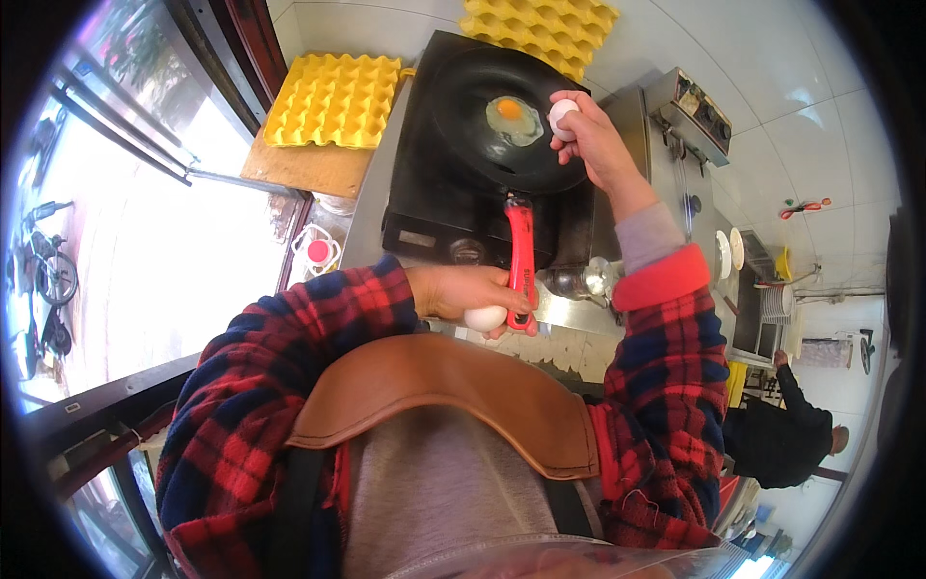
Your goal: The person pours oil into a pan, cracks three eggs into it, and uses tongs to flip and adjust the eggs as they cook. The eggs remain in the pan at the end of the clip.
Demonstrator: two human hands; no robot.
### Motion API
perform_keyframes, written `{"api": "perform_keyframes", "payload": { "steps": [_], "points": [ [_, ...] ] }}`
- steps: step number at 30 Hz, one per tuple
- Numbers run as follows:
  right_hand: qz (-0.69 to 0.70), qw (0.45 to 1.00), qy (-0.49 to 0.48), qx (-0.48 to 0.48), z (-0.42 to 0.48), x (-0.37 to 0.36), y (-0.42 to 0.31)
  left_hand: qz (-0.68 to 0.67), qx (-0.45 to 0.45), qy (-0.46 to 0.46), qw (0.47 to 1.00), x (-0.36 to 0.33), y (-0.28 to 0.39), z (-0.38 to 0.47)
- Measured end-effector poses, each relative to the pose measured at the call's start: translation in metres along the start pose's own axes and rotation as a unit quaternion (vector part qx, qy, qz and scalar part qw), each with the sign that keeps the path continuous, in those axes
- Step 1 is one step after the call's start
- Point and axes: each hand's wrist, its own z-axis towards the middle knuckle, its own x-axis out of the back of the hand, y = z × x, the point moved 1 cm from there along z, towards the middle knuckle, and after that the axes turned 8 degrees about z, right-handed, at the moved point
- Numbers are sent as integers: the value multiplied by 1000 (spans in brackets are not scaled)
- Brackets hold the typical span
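Observation:
A black frying pan (463, 137) rests on a black cooktop (419, 210), its red handle (520, 246) pointing toward me. One cracked egg (515, 121) with a whole orange yolk lies in the pan. My left hand (463, 291) grips the end of the handle and also keeps a white egg (485, 318) in the palm, below the thumb. Over the pan's right rim, my right hand (592, 137) holds another egg (563, 119) between thumb and fingers. Its shell looks whole on the side I see.
Yellow egg trays (333, 101) sit on a wooden board (307, 168) at left; another tray (539, 29) stands behind the pan. A glass-and-metal jar (579, 281) is right of the handle. A white jug (317, 250) with a red cap stands lower left. A person (781, 434) is at far right.

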Motion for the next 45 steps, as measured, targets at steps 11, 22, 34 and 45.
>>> {"api": "perform_keyframes", "payload": {
  "steps": [11, 22, 34, 45],
  "points": [
    [-229, 970, -51, 58, 50, -40, 17, 4, 9, -14, 1000, 13, 4, -31],
    [-440, 895, -33, 71, 103, -73, 42, 32, -16, -29, 999, 25, 4, -42],
    [-497, 860, -46, 106, 125, -74, 52, 33, -47, -80, 995, 30, 6, -51],
    [-488, 866, -22, 109, 136, -82, 49, 34, -27, -82, 996, 29, 11, -58]
  ]
}}
